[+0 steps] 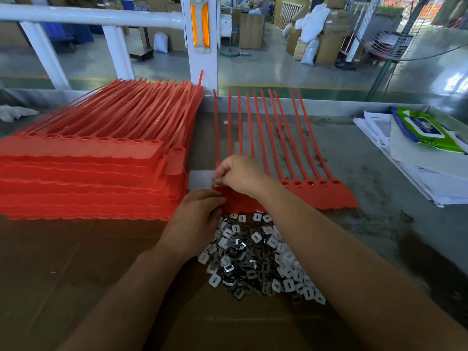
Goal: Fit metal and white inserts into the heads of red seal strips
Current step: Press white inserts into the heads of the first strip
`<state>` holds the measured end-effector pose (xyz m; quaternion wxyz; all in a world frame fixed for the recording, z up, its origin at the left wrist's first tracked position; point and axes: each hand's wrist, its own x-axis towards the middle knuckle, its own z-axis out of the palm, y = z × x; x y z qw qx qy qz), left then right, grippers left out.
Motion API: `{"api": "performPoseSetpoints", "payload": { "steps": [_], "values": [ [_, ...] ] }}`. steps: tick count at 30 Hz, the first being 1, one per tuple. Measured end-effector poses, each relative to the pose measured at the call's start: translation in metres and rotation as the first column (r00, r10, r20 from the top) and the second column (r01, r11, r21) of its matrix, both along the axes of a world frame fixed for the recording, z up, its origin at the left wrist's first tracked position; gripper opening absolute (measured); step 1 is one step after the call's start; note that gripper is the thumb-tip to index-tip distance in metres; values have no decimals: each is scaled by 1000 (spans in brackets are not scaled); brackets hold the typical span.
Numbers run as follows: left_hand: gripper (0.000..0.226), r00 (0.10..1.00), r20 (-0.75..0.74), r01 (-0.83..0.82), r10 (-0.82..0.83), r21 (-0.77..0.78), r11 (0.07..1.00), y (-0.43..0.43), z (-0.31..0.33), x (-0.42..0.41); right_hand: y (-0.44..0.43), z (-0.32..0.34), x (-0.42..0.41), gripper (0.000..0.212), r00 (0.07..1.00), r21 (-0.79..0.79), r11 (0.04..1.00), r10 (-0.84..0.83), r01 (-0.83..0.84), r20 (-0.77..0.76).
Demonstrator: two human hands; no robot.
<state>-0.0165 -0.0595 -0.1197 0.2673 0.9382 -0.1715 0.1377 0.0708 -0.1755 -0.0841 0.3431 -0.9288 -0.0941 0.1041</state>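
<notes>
My right hand (238,173) covers most of what it works on. Its fingers are curled and pinched on a white insert (215,183), of which only a pale sliver shows at the fingertips, held at the left end of the sheet of red seal strips (321,196). Whether it sits in a head yet I cannot tell. Hand and forearm hide the heads of the left-hand strips, so only five heads are plain, to the right of my wrist, each a small raised block with a dark slot. My left hand (195,221) lies just below the pinch, fingers curled down onto the sheet's near left corner. Its fingertips are tucked out of sight, and I cannot tell whether they pinch the edge or only press it. The strips are matte red plastic: thin tails running away from my hands, joined at flat tags with a scalloped near edge. Under my right forearm, touching the left hand's fingers, is the pile of inserts (255,257): small rounded white plastic squares with an oblong hole, mixed with shiny notched metal clips. It lies on brown cardboard (76,274), cut off at the bottom. Left of both hands stands a stack of red strips (88,173), blurred at the tails and cut off at the left edge. A white patch (200,179) peeks out just left of the pinch; what it is I cannot say.
</notes>
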Motion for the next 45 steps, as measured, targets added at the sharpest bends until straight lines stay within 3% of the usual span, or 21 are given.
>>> {"api": "performPoseSetpoints", "payload": {
  "steps": [17,30,34,40,45],
  "values": [
    [29,1000,-4,-1,1,2,1000,0,-1,0,0,-8,2,12,993,-5,996,-87,87,84],
    [30,1000,-12,-8,8,-2,1000,1,-2,1,4,-11,16,19,991,-39,990,-137,137,1],
    [30,1000,-9,0,0,0,1000,1,-2,0,0,-7,9,18,999,-60,998,-35,36,21],
    [29,1000,-10,0,0,-5,1000,1,-1,1,-32,13,-7,14,993,268,958,-84,103,-84],
    [29,1000,-16,-12,12,-6,1000,1,-2,1,-72,30,-30,2,999,96,995,4,0,-50]
  ]
}}
